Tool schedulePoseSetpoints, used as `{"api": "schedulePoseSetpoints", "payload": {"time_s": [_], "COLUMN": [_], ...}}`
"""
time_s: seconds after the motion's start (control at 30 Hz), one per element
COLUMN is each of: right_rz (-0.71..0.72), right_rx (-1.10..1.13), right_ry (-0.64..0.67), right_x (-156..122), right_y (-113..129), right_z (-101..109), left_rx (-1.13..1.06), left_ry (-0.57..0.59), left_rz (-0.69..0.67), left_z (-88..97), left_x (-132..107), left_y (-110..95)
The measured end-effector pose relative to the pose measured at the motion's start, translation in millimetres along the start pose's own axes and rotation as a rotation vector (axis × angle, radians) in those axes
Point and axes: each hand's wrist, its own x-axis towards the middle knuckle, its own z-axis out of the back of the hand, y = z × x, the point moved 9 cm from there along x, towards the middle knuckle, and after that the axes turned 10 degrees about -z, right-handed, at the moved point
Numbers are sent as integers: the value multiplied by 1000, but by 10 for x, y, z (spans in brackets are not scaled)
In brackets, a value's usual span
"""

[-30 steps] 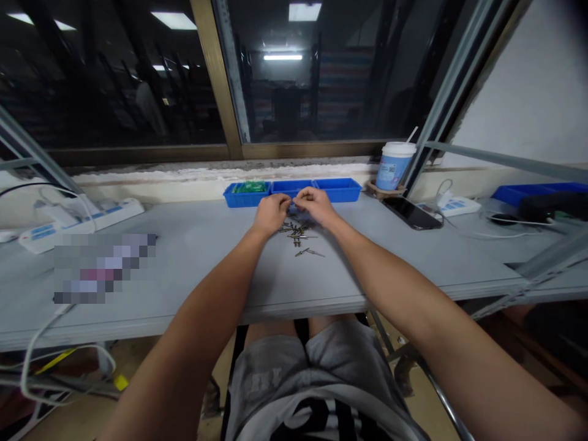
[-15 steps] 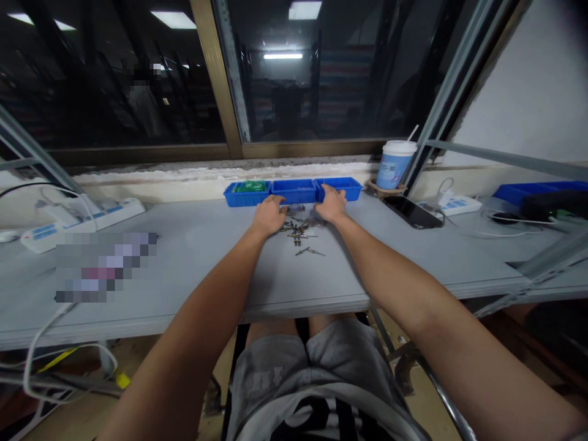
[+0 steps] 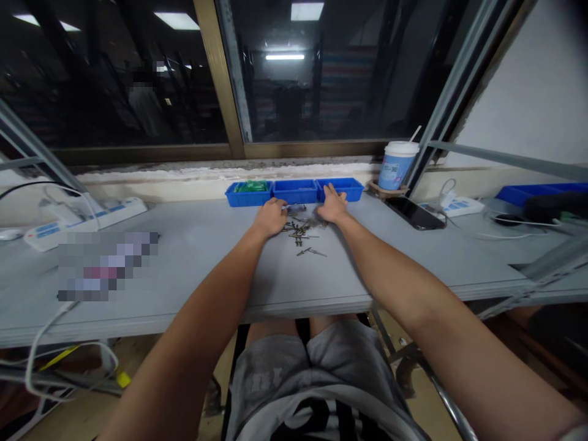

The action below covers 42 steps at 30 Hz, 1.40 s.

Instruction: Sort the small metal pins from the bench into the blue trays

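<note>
A scatter of small metal pins (image 3: 304, 236) lies on the grey table (image 3: 220, 269) in front of three blue bins (image 3: 294, 191). My left hand (image 3: 272, 218) rests at the left of the pile, fingers curled and pinching a small pin. My right hand (image 3: 332, 207) lies at the right of the pile, fingers stretched toward the right bin (image 3: 345, 187), holding nothing I can see. The left bin (image 3: 248, 193) holds green parts.
A paper cup with a straw (image 3: 395, 164) stands right of the bins, a dark phone (image 3: 416, 213) beside it. Power strips lie at far left (image 3: 82, 223) and right (image 3: 452, 205). Another blue bin (image 3: 528, 193) and cables sit far right. A window runs behind the table.
Both hands were pinched together above the pile a second ago. They have parted: the right hand moved right toward the right bin and opened; the left stays by the pile.
</note>
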Motion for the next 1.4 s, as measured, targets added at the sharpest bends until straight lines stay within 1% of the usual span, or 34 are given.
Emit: {"api": "schedulePoseSetpoints", "payload": {"time_s": [0.07,0.13,0.2,0.27,0.33,0.4,0.5,0.67,0.77,0.87,1.0,1.1,1.17,1.23,1.33,1.4], "right_rz": [6,36,101,197,307,400,465,510,504,480,427,387,375,377,397,380], "right_rx": [27,67,105,119,98,45,-32,3,11,-24,-86,-110,-55,54,250,381], "right_ry": [-14,-61,-111,-101,-11,118,247,355,374,385,352,264,178,118,120,128], "right_x": [1,-14,-53,-112,-192,-287,-405,-501,-503,-492,-491,-493,-486,-475,-458,-435], "right_y": [15,61,149,279,431,562,666,729,730,720,697,680,688,704,738,732], "right_z": [18,73,131,126,38,-96,-223,-226,-221,-260,-295,-255,-176,-93,-21,18], "left_rx": [0,-4,-15,-19,-15,-12,-16,-2,-10,-33,-32,-16,-7,-15,-78,-136], "left_ry": [9,20,32,42,57,83,120,127,126,127,119,125,91,-5,-162,-210], "left_rz": [-4,-9,-13,-18,-32,-53,-81,-89,-101,-112,-114,-101,-84,-75,-110,-139], "left_z": [-11,-26,-51,-80,-114,-155,-203,-203,-187,-174,-162,-168,-129,-25,152,217], "left_x": [-1,-5,-11,-14,-13,-9,-4,-4,-10,-18,-28,-34,-31,-23,-24,-26], "left_y": [2,3,9,20,26,27,23,21,6,-7,-10,-5,1,-8,-76,-132]}}
